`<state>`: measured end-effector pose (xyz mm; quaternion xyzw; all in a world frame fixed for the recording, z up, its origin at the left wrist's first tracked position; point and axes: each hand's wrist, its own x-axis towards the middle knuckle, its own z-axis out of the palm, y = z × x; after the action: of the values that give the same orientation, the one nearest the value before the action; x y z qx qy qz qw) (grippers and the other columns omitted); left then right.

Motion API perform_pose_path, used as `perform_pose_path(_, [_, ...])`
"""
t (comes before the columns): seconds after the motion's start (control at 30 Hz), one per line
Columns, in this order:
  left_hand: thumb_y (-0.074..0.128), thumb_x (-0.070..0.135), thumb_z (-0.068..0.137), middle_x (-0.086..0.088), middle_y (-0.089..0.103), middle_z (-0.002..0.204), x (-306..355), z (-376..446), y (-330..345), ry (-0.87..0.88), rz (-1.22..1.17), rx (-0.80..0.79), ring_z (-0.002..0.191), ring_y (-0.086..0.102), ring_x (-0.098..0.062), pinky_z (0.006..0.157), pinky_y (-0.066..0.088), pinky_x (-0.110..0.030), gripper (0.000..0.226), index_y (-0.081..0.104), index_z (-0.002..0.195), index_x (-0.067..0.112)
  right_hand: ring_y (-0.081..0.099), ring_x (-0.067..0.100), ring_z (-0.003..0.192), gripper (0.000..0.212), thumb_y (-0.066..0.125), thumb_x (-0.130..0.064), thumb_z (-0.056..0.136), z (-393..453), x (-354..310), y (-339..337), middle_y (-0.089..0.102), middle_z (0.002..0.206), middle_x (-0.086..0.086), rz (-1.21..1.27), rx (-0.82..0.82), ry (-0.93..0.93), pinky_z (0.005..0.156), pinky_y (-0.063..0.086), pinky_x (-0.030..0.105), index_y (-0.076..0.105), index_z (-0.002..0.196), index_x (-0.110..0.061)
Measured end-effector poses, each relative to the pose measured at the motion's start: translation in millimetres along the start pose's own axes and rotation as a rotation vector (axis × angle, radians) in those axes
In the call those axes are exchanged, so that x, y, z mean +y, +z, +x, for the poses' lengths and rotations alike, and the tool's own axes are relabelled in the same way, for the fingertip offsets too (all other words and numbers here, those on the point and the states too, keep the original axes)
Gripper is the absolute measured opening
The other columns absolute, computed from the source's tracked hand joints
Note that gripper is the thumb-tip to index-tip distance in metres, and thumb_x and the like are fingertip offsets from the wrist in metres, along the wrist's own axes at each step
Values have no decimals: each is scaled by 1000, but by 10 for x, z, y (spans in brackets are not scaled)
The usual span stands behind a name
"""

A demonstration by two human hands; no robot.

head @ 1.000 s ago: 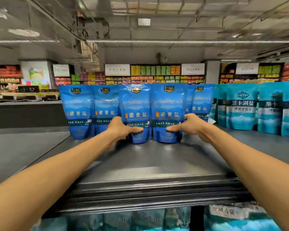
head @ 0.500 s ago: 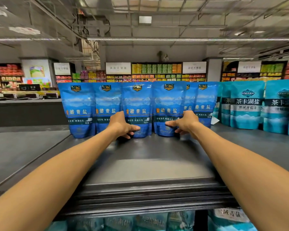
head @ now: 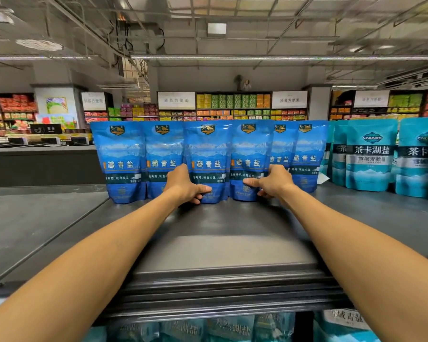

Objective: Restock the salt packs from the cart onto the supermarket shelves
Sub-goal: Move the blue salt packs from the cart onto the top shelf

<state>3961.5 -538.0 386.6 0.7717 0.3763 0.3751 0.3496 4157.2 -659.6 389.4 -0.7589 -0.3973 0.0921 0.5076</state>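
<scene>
Toppling is the main risk: the blue salt packs (head: 209, 161) stand upright, edge to edge, on the top shelf (head: 220, 245), so a sideways nudge could, I judge, knock the row down. The left hand (head: 185, 185) has its fingers (head: 204, 188) closed around the lower edge of the third pack; the right hand (head: 273, 182) grips the base of the fourth pack (head: 250, 156). Six blue packs show in the row. At least three teal salt packs (head: 371, 156) stand just beside them on the right.
</scene>
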Motion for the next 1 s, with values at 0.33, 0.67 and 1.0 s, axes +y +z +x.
perform_pose_path(0.33, [89, 23, 65, -16, 71, 77, 2, -83, -92, 14, 77, 22, 67, 74, -21, 59, 62, -41, 47, 49, 82, 7, 67, 21, 67, 50, 85, -37, 76, -86, -2, 34, 73, 90, 10, -48, 3, -13, 56, 49, 29, 62, 102, -2])
perform_pose_path(0.67, [80, 46, 76, -10, 59, 93, 40, -240, -157, 50, 340, 77, 78, 58, -23, 62, 46, -35, 54, 46, 96, 9, 60, 16, 63, 50, 80, -41, 81, -217, -62, -81, 42, 67, 0, -130, -17, 34, 46, 34, 27, 40, 78, -12])
perform_pose_path(1.0, [57, 34, 94, -2, 64, 85, 517, -694, -27, 153, -4, 118, 84, 65, -22, 82, 52, -41, 22, 52, 82, 16, 65, 15, 71, 50, 70, -41, 89, -785, -102, -585, 57, 106, 4, -21, 22, -62, 57, 39, 29, 48, 120, -9])
